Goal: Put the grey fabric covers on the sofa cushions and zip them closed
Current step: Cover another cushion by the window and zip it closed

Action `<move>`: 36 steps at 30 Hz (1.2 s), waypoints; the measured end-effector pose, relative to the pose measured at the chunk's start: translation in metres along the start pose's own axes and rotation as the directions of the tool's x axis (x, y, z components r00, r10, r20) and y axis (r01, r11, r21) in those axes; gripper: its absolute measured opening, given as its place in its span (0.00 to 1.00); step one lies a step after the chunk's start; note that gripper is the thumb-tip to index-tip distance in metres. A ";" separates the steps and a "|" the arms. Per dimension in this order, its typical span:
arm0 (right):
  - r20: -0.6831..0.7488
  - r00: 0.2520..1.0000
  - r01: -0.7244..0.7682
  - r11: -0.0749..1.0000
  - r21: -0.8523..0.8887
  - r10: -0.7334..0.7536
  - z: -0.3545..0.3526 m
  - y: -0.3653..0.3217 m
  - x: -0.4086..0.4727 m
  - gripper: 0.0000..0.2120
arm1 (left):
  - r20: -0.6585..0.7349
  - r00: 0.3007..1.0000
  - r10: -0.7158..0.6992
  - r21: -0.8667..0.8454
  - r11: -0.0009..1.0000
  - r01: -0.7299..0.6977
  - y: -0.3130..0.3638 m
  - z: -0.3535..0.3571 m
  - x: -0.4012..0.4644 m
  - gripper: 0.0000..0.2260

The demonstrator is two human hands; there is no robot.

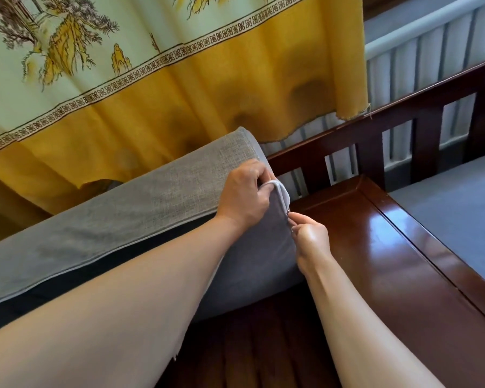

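Note:
A long sofa cushion in a grey fabric cover lies tilted on the dark wooden sofa frame, its right end raised. My left hand grips the cover's upper right corner, fingers curled over the white piped edge. My right hand pinches the small zipper pull on the cushion's end face, just below the left hand. The zipper line runs along the dark end panel; how far it is closed is hard to tell.
A yellow and pale green printed curtain hangs behind the cushion. The sofa's slatted wooden backrest rises at the right, with a white radiator behind it. A grey surface lies beyond the glossy wooden armrest.

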State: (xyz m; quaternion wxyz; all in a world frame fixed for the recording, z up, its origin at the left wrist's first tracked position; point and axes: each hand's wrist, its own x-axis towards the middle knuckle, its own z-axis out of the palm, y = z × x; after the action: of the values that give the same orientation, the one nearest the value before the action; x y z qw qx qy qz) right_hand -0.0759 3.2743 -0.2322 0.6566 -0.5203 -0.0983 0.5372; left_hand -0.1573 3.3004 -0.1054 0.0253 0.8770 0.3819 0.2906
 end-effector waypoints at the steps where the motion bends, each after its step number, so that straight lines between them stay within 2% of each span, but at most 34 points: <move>1: 0.006 1.000 0.006 1.000 -0.002 -0.005 0.000 0.000 0.001 0.20 | -0.003 1.000 -0.002 0.001 1.000 0.002 0.001 0.000 0.000 0.09; 10: -0.099 0.989 0.092 0.982 -0.165 -0.109 0.001 -0.005 0.006 0.02 | -0.037 0.999 -0.012 0.007 1.000 0.013 0.001 0.003 -0.003 0.07; 14: -0.107 0.979 0.142 0.959 -0.244 -0.172 0.003 -0.008 0.012 0.05 | -0.052 0.999 -0.001 -0.001 1.000 0.001 -0.001 0.004 -0.004 0.07; 24: -0.020 0.996 0.075 0.962 -0.263 -0.083 0.004 -0.001 0.026 0.08 | -0.074 0.997 0.037 -0.014 0.999 -0.039 -0.004 0.006 -0.004 0.09; 29: 0.082 0.997 0.029 0.991 -0.131 -0.018 0.002 -0.003 0.020 0.17 | -0.087 0.995 0.041 -0.020 0.999 -0.043 -0.006 0.007 -0.004 0.08; 34: 0.159 0.985 0.077 0.996 -0.041 -0.070 0.002 -0.011 0.010 0.24 | -0.092 0.995 0.047 -0.022 0.999 -0.049 -0.007 0.008 -0.004 0.07; 36: 0.198 0.973 0.116 0.993 0.017 -0.117 0.006 -0.021 0.003 0.22 | -0.092 0.995 0.048 -0.021 0.999 -0.050 -0.006 0.009 -0.004 0.08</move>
State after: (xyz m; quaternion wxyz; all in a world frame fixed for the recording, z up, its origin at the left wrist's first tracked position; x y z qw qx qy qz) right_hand -0.0665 3.2823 -0.2145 0.6750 -0.4557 -0.1925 0.5474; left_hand -0.1592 3.3035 -0.1163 0.0109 0.8715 0.3577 0.3353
